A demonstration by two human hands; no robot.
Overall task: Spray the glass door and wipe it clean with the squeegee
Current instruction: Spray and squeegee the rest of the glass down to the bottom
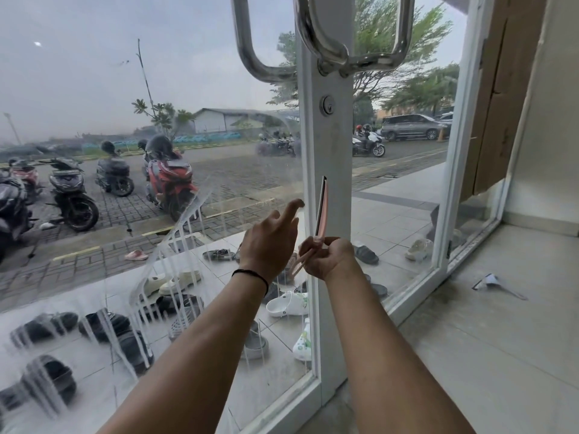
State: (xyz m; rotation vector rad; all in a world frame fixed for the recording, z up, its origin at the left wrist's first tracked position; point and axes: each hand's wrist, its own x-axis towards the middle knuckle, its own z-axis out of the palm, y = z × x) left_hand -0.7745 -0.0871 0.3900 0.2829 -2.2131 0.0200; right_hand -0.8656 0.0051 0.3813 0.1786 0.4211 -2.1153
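The glass door [131,89] fills the left and centre, with white soapy streaks running down its lower left part and a wiped, clearer patch above. My right hand [327,258] grips the pink handle of a squeegee [322,208], whose blade stands upright against the door's white frame [336,170]. My left hand [269,242] is just left of it, fingers spread and reaching toward the blade, holding nothing. No spray bottle is in view.
Two chrome pull handles [332,54] sit above the hands, with a lock cylinder [327,104] below them. A second glass panel [404,183] stands to the right. A small scrap [492,281] lies on the tiled floor [488,339]. Shoes and motorbikes are outside.
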